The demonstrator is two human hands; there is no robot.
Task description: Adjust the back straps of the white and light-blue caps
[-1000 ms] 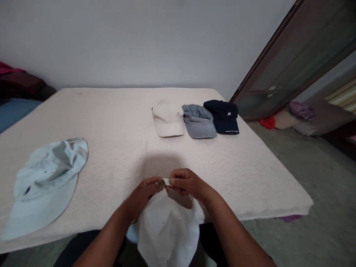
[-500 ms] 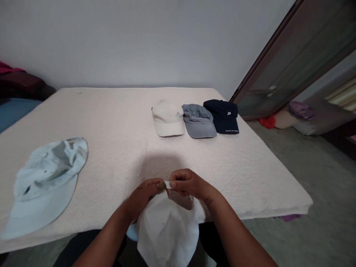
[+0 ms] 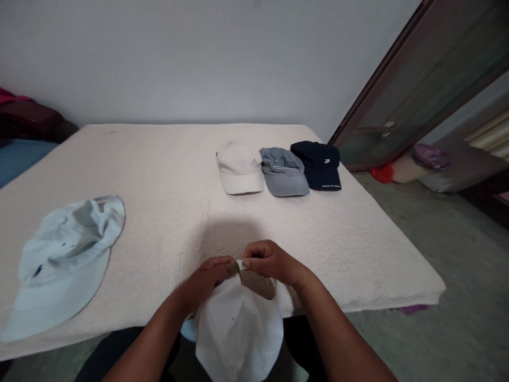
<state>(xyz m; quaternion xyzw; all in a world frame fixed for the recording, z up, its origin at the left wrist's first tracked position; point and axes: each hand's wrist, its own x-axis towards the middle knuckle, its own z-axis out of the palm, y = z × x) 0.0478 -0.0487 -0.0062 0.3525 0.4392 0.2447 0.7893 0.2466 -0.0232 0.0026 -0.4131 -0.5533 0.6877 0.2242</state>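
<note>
A white baseball cap (image 3: 238, 329) hangs over the near edge of the table, its rear opening facing away from me. At the back of that cap, my left hand (image 3: 210, 273) grips the strap beside a brass-coloured buckle. My right hand (image 3: 267, 261) pinches the strap's white end (image 3: 240, 263) between thumb and fingers, just right of the buckle. The two hands are close together, with a short stretch of strap showing between them. Part of the white cap's strap is hidden by the fingers.
A pale blue cap (image 3: 67, 260) lies at the left of the cloth-covered table (image 3: 159, 159). Side by side farther back are a cream cap (image 3: 239, 167), a grey cap (image 3: 284, 172) and a navy cap (image 3: 317, 164). A wall rises behind; a dark-framed door (image 3: 397, 101) stands right.
Both hands keep hold of the strap in almost the same place. The whole view has shifted very slightly; no cap on the table has moved.
</note>
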